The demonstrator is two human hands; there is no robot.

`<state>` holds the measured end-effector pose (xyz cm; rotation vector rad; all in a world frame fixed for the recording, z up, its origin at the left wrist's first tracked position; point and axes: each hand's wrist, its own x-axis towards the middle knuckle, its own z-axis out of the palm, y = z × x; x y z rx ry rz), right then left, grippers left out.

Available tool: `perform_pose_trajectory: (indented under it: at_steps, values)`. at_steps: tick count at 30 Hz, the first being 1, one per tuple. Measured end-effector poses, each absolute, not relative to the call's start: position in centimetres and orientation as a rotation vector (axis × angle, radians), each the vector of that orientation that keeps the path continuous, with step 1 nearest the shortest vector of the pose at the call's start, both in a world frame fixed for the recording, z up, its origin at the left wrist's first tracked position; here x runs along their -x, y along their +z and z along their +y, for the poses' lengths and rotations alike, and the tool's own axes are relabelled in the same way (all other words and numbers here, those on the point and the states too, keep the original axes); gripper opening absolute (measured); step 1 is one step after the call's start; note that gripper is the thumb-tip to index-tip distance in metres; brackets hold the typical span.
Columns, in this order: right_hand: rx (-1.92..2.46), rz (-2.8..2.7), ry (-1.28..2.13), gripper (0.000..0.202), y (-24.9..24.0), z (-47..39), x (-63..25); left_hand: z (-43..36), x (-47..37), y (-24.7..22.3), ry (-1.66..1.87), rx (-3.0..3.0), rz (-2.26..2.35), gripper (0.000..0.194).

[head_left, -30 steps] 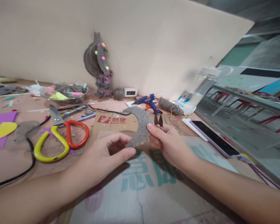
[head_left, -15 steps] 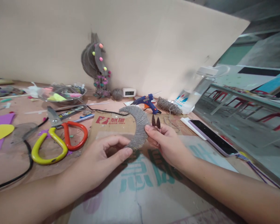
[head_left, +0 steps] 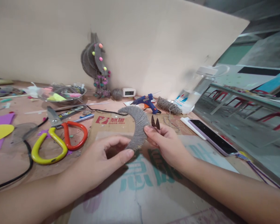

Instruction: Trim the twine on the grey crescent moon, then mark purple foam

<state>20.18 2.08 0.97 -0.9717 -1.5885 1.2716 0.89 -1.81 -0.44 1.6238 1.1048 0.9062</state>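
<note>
A crescent (head_left: 140, 124) wound in grey yarn is held up between my two hands, over the printed cardboard. My left hand (head_left: 114, 152) pinches its lower tip between thumb and fingers. My right hand (head_left: 164, 140) presses its thumb on the crescent's outer curve. The same hand also has small thread snips (head_left: 155, 123) tucked in it, their dark blades pointing up and apart; the handles are hidden by the fingers. Behind the crescent lies a blue glue gun (head_left: 146, 102), and a loose skein of grey yarn (head_left: 169, 105) is beside it.
Large scissors (head_left: 58, 133) with yellow and red handles lie left of my left hand, near a black cord (head_left: 28, 155). A phone (head_left: 212, 137) lies at right, a water bottle (head_left: 196, 87) behind it. A finished yarn hanging (head_left: 95, 62) with pompoms is against the wall.
The crescent has tilted very slightly, its upper tip shifting a little left. Both hands keep their hold, and the snips have barely moved.
</note>
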Motion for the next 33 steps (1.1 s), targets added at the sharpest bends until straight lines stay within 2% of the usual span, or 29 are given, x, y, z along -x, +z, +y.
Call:
perform_pose_trajectory:
  at_steps: [5,21,33]
  values:
    - [0.997,-1.649,1.23,0.038,1.6,1.3,-19.9,-1.9,-0.9,0.0,0.932,-1.678,1.129,0.015]
    - [0.935,-1.498,1.709,0.04,0.3,2.8,-20.4,-2.1,-0.6,-0.7,0.972,-1.821,1.171,0.008]
    - [0.959,-1.496,1.693,0.04,0.0,2.9,-20.5,-2.2,-1.0,0.1,0.925,-1.63,1.123,0.012]
